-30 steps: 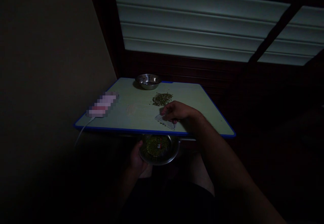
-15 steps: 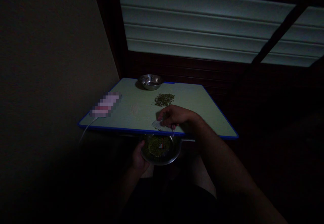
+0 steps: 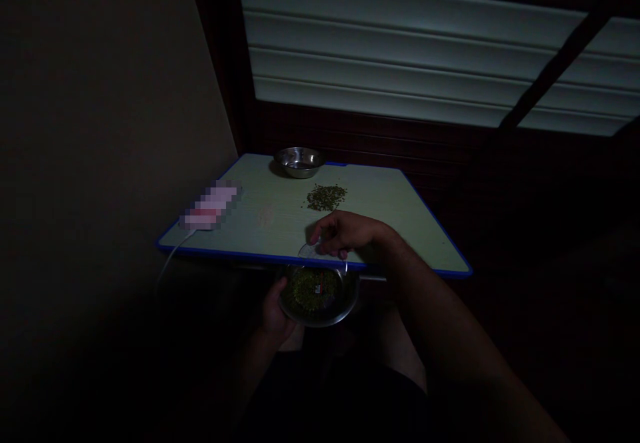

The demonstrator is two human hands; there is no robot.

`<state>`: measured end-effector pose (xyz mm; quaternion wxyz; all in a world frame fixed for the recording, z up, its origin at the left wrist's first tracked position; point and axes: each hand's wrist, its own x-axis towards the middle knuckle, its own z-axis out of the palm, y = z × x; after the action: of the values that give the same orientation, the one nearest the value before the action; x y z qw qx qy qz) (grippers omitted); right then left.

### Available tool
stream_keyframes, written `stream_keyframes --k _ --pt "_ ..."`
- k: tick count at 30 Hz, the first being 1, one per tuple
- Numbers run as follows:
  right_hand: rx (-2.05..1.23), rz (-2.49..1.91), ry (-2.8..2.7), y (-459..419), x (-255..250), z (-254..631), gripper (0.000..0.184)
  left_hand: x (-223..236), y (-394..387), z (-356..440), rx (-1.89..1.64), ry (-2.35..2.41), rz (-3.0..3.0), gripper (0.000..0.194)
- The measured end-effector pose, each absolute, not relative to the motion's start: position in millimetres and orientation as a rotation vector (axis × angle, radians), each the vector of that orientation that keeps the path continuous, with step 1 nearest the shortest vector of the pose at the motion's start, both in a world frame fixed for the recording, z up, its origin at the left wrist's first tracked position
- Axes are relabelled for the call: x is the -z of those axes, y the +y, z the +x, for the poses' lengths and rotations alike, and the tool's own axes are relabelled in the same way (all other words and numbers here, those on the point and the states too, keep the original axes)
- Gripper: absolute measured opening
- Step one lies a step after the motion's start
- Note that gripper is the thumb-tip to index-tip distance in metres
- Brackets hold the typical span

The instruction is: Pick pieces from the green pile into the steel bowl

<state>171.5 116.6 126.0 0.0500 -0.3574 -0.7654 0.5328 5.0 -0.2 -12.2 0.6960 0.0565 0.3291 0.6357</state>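
Fingers (image 3: pixel 317 235) of my right hand (image 3: pixel 353 229) are pinched narrow on a thin, see-through sheet (image 3: pixel 310 251), held low at the middle of the table's near edge; part of it's hidden behind my hand. My left hand (image 3: pixel 277 313) grips the left side of a steel bowl (image 3: pixel 333 318), thumb at the rim, w/ the bowl just off the near edge & a bit lower than the tabletop. Inside: lots of small green grains (image 3: pixel 306 293) + a small label (image 3: pixel 318 289), too tiny to read. Past my right hand, approx. mid-table, there's a loose pile of grains (image 3: pixel 326 197), w/ a few strays around it. Second steel bowl (image 3: pixel 300 172) sits upright nr the far left corner. Pixelated pink item (image 3: pixel 210 208) lies along the left edge w/ a white cable (image 3: pixel 173 253) running off the near left corner. Table (image 3: pixel 400 219) is pale green w/ blue edging; slatted panel (image 3: pixel 380 56) behind, v. dim light.
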Motion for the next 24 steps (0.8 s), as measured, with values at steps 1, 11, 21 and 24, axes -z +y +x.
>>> stream_keyframes --k 1,11,21,24 --pt "-1.629 -1.077 -2.336 117.0 -125.6 171.7 0.032 12.0 -0.2 5.0 -1.412 0.745 0.125 0.027" --pt "-1.595 -0.976 -2.152 151.3 -131.7 193.2 0.037 4.0 -1.5 6.6 -1.413 0.829 0.068 0.022" --pt "-0.862 -1.343 -1.519 174.0 -103.7 221.4 0.014 8.1 -0.4 3.7 -1.409 0.821 0.074 0.02" --pt "-0.747 -1.408 -1.578 174.3 -98.0 222.6 0.016 11.2 -0.9 1.1 -1.415 0.788 0.097 0.022"
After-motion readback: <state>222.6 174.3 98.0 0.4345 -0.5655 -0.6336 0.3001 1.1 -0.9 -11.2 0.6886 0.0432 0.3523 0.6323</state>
